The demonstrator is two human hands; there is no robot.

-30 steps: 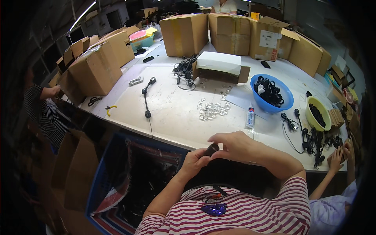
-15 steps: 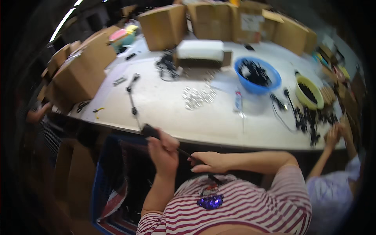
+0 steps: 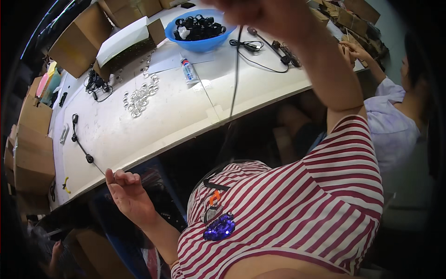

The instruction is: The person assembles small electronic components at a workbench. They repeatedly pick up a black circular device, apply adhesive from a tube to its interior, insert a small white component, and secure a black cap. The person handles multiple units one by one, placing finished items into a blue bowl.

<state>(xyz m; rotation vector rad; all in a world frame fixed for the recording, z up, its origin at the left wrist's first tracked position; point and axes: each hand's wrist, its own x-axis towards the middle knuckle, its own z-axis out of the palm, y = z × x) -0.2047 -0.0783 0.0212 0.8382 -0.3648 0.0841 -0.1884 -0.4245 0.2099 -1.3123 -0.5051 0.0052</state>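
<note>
My right hand is raised at the top edge, blurred and partly cut off. A black cable hangs from it, crossing in front of the table edge and fading into the dark below. The grip itself is hard to see. My left hand is low by the table's front edge, its fingers loosely bent and apart, with nothing visible in it. Close to its fingertips ends a thin black cord with small black fittings, which lies on the white table.
Clear rings, a glue tube and a blue bowl of black parts are on the table. Cardboard boxes line its left and far sides. Yellow-handled pliers lie at the left corner. A co-worker's hand is at right.
My hands have moved apart: the right went up and right with the cable, the left moved left and let go of the black object. The view has turned to the right.
</note>
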